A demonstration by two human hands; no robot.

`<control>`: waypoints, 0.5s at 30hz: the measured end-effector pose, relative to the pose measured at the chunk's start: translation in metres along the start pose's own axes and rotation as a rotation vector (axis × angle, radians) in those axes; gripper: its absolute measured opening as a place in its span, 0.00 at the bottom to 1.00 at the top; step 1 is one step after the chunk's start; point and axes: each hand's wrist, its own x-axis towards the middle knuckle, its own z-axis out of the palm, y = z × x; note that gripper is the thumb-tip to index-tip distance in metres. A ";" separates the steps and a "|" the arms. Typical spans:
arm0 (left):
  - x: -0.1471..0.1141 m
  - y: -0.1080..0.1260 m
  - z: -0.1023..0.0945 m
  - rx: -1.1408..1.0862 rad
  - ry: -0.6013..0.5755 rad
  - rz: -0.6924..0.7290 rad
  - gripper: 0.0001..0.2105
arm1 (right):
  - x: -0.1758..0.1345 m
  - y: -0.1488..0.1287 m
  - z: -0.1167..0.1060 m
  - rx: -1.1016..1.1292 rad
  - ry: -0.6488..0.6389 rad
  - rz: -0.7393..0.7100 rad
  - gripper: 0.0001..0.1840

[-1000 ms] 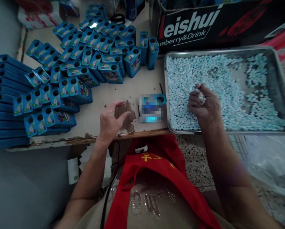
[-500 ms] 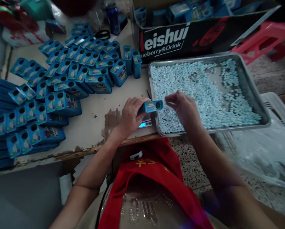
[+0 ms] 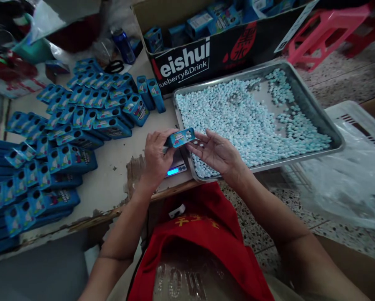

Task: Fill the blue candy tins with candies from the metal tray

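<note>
My left hand (image 3: 156, 156) grips a small blue candy box (image 3: 178, 139), its lettered top facing up and tilted towards the right. White candies show in the round hole at the box's right end. Palm up, my right hand (image 3: 220, 154) is open with fingers stretched against or close beside that end. A few pale candies lie on its fingers. Below it spreads a layer of pale blue and white candies (image 3: 231, 117) in a metal tray (image 3: 337, 140). Under my left hand is a small scale with a lit blue display (image 3: 172, 172), partly hidden.
Many similar blue boxes (image 3: 80, 133) stand in rows on the worn table (image 3: 115, 161) at left. Behind the tray is a black carton (image 3: 228, 50) holding more blue boxes. A pink stool (image 3: 325, 33) stands back right, and a white plastic basket (image 3: 359, 113) lies right.
My right hand has turned from a pinch over the tray to palm up beside the box. White candies now show in the box's hole. The view has shifted right.
</note>
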 end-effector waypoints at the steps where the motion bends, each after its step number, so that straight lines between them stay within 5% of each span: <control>1: -0.003 -0.001 -0.001 -0.056 0.040 -0.048 0.14 | 0.000 0.000 -0.002 -0.028 -0.020 0.000 0.10; 5: -0.022 -0.008 -0.004 -0.328 0.121 -0.368 0.20 | -0.003 -0.006 -0.007 -0.287 -0.041 -0.118 0.22; 8: -0.041 -0.015 -0.002 -0.506 0.090 -0.554 0.25 | -0.007 -0.013 -0.009 -0.674 0.082 -0.492 0.26; 10: -0.053 -0.019 0.001 -0.564 0.096 -0.596 0.26 | -0.006 -0.015 -0.010 -0.829 0.153 -0.676 0.26; 15: -0.065 -0.024 0.007 -0.595 0.101 -0.509 0.32 | 0.007 -0.002 -0.010 -0.981 0.142 -0.721 0.23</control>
